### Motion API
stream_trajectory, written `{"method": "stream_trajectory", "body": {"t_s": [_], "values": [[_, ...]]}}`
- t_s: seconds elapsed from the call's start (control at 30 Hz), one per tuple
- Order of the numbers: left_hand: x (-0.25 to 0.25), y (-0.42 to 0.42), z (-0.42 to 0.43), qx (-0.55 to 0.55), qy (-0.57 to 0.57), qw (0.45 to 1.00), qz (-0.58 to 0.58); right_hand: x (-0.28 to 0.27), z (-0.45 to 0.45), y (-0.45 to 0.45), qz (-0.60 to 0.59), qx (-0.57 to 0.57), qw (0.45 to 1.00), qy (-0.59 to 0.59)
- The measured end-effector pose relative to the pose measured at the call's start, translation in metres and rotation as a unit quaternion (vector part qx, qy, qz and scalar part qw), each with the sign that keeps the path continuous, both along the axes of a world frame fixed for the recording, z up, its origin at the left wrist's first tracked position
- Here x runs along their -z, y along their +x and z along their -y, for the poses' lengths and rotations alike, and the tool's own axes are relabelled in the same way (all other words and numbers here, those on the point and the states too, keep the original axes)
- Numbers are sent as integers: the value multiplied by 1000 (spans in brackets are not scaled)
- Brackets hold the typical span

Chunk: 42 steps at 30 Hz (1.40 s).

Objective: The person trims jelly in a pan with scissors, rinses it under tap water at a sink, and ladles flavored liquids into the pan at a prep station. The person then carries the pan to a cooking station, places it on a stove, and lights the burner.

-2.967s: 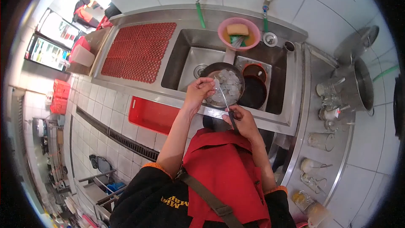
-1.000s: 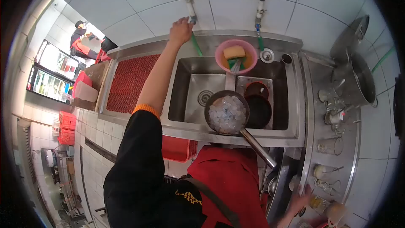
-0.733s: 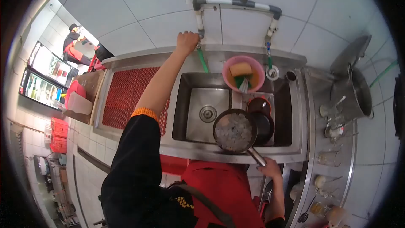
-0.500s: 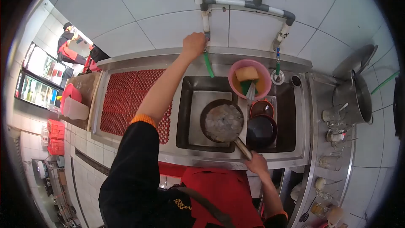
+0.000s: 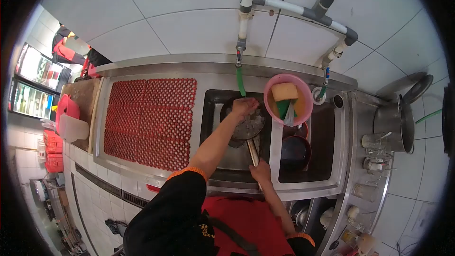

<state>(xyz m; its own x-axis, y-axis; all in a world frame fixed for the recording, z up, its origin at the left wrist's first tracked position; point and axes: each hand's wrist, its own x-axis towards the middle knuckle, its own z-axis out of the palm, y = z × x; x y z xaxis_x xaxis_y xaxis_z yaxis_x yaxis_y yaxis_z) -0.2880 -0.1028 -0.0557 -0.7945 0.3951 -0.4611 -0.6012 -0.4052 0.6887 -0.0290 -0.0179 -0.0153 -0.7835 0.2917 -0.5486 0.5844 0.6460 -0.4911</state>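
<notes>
A dark frying pan (image 5: 225, 112) with a long metal handle (image 5: 253, 151) is held over the left sink basin (image 5: 211, 128), with cloudy water and pale bits inside. My right hand (image 5: 260, 170) is wrapped round the handle near the front edge of the sink. Over the far side of the pan, my left hand (image 5: 244, 107) is open, its fingers stretched to the right at the water. Just behind that hand hangs the end of a green hose (image 5: 241, 81), fixed to a tap (image 5: 239, 57). Part of the pan is hidden by my left hand and forearm.
Red perforated mats (image 5: 149, 121) cover the left drainboard. A pink basin (image 5: 308, 106) with a sponge (image 5: 284, 91) and whisk stands right of the pan. Dark bowls (image 5: 295, 151) sit in the right basin. Glasses (image 5: 365, 191) and a large pot (image 5: 397, 123) line the right counter.
My left hand has come down from the tap to the pan. My right hand has moved left with the handle, and the pan has shifted farther back. The view has turned a little.
</notes>
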Motion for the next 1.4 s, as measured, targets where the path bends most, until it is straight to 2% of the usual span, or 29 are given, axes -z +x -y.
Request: {"method": "stream_trajectory", "body": {"t_s": [0.07, 0.17, 0.2, 0.27, 0.3, 0.37, 0.4, 0.47, 0.5, 0.57, 0.6, 0.63, 0.67, 0.73, 0.77, 0.83, 0.87, 0.9, 0.93, 0.97, 1.03, 1.07, 1.2, 1.27, 1.3, 1.37, 1.4], "values": [[-2, -1, -9, 89, -198, 976, 22, -6, 1, -2, 8, 1, 1000, 22], [23, 0, -19, 31, -242, 969, 42, -4, 4, -4, -1, 3, 1000, 9], [26, 3, -23, 34, -242, 969, 45, -4, 7, -5, 2, 5, 1000, 9], [33, 9, -30, -44, -74, 993, 75, -4, 13, -5, -20, 34, 999, 3], [37, 9, -27, -44, -73, 993, 76, -3, 14, -4, -20, 34, 999, 4], [42, 8, -16, 1, -166, 986, -10, -1, 15, -3, 5, 31, 999, -7], [42, 5, -12, -2, -164, 986, -10, 1, 16, -2, 4, 28, 1000, -4], [41, 2, -4, 19, -184, 979, 83, 5, 17, 1, -29, 23, 999, 3], [54, 2, -5, 15, -182, 980, 82, 6, 17, 2, -31, 19, 999, 5], [75, 2, -6, 31, -345, 925, -154, 5, 17, 4, -67, 14, 998, 13], [51, 15, -3, 26, -344, 926, -156, 1, 16, 4, -70, 10, 997, 15], [0, 44, 3, -79, -354, 887, -284, -8, 16, 3, -67, 17, 998, 3], [-44, 75, 10, -180, -356, 823, -404, -17, 17, 2, -62, 25, 998, -11], [-90, 127, 30, -234, -553, 677, -425, -36, 21, 1, -65, 24, 997, -30], [-81, 150, 28, -237, -554, 676, -425, -41, 23, -2, -68, 26, 996, -48], [-57, 182, 21, -255, -595, 751, -128, -32, 28, -5, -76, 27, 995, -59], [-59, 184, 26, -258, -596, 750, -126, -31, 32, -5, -84, 31, 994, -69], [-61, 184, 33, -125, -460, 877, -58, -32, 37, -4, -84, 27, 994, -70], [-63, 183, 37, 15, -296, 955, 11, -32, 43, -3, -118, 23, 992, -45], [-65, 182, 39, 11, -295, 955, 10, -33, 46, -3, -153, 21, 988, -20], [-69, 174, 41, 90, -137, 983, 86, -32, 47, -5, -124, 22, 991, -51], [-72, 171, 40, 85, -135, 983, 87, -33, 47, -4, -89, 28, 992, -81], [-74, 168, 44, 60, -179, 978, 89, -44, 45, -10, -102, 18, 992, -74], [-66, 166, 52, 52, -184, 979, 76, -69, 21, -14, -128, -251, 957, -72], [-57, 165, 57, 59, -173, 981, 71, -90, 14, -27, -132, -253, 956, -73], [-54, 168, 63, 67, -163, 982, 74, -131, 9, -74, -104, -53, 986, -122], [-60, 165, 64, 50, -128, 985, 102, -126, 13, -108, -137, -108, 978, -110]]}}
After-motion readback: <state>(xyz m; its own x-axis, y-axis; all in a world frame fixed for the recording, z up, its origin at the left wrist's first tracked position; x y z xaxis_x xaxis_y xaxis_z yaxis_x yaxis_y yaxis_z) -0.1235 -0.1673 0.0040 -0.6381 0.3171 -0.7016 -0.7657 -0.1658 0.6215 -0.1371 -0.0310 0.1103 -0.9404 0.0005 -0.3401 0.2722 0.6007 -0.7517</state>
